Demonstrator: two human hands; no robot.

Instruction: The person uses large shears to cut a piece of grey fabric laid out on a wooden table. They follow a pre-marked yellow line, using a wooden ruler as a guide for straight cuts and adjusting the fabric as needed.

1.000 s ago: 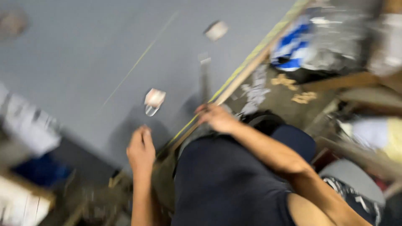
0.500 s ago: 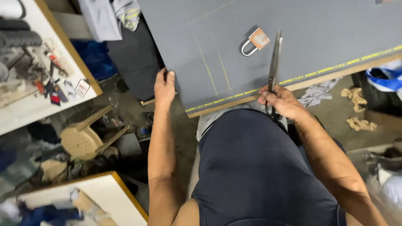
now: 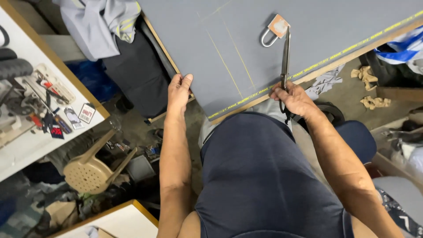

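Grey cloth (image 3: 308, 39) was laid flat over the table, near edge hanging just past the table's wooden lip, a yellow printed strip (image 3: 335, 57) running along that edge. Two faint chalk lines (image 3: 229, 57) were marked across it, running away from the edge.

Left hand (image 3: 178, 90): fingers were closed over the cloth's near left corner, thumb side up, pinching cloth against the table edge. It was clamped on the cloth.

Right hand (image 3: 295, 99): it was wrapped round the handles of long scissors (image 3: 285, 57) at the cloth's near edge. The blades were laid flat on the cloth pointing away from the person and looked close to shut; how far the handles were squeezed could not be told, since the hand hid them.

A padlock (image 3: 273, 30) with a tan body was resting on the cloth, touching the scissor tips.

Handling, judged: the cloth looked thin, soft and light, so it would likely slide and bunch if left unpinned; best held at the edge or corner, pressed flat beside the cut. The scissors looked heavy, stiff steel, to be gripped only at the handles.

Nearby: a shirt (image 3: 101, 22) draped at the table's far left, a beige plastic stool (image 3: 90, 169) tipped on the floor, a side bench (image 3: 26, 145) with small tools.
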